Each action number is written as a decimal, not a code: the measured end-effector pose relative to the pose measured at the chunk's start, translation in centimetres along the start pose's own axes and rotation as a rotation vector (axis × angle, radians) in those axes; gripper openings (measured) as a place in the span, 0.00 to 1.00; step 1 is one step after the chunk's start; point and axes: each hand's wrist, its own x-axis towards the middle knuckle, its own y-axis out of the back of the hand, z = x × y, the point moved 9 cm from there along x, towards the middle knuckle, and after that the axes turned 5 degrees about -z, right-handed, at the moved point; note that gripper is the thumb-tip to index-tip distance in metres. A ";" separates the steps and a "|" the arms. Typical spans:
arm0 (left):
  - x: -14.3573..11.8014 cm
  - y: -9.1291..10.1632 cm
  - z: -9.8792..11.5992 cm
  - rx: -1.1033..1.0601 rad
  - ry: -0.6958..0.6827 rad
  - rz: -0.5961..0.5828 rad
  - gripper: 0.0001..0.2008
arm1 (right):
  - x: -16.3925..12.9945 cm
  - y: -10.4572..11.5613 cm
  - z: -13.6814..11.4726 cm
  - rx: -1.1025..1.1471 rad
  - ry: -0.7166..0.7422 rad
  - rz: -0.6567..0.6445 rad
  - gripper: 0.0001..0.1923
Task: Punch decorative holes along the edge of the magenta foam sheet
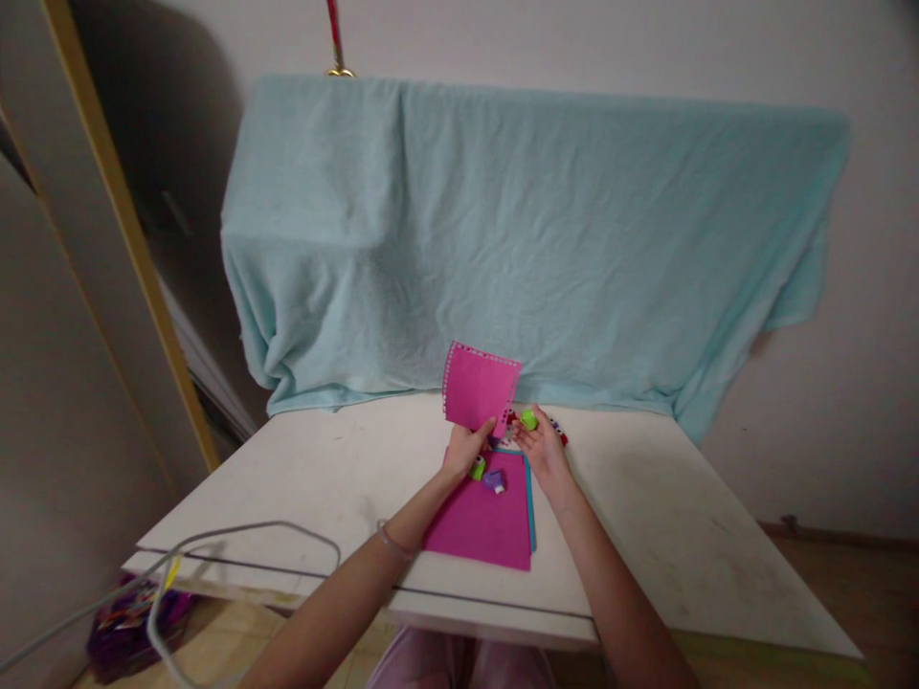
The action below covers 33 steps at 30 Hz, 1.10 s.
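Observation:
My left hand (468,450) pinches the lower edge of a small pink sheet of paper (480,388), held upright. Rows of small punched holes run along the paper's top and side edges. A green craft punch (529,419) is in the fingers of my right hand (544,454), just right of the paper. Below my hands, a purple craft punch (494,480) and a second green punch (478,468) lie on a larger pink sheet (481,528). A blue sheet (532,512) shows beneath its right edge. Small paper bits lie between my hands.
Red punches (561,436) lie behind my right hand, partly hidden. Everything rests on a white table (667,517). A light-blue cloth (538,249) drapes over something at the back. A grey cable (244,526) loops over the left front edge, above a purple bag (133,622).

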 end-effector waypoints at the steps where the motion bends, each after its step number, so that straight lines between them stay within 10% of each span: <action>1: 0.0 0.0 0.0 0.004 0.000 -0.002 0.25 | 0.0 0.1 -0.1 -0.009 0.007 0.006 0.14; 33: -0.1 -0.4 -0.6 0.002 0.030 -0.029 0.27 | 0.4 1.8 0.6 -0.141 -0.019 0.048 0.26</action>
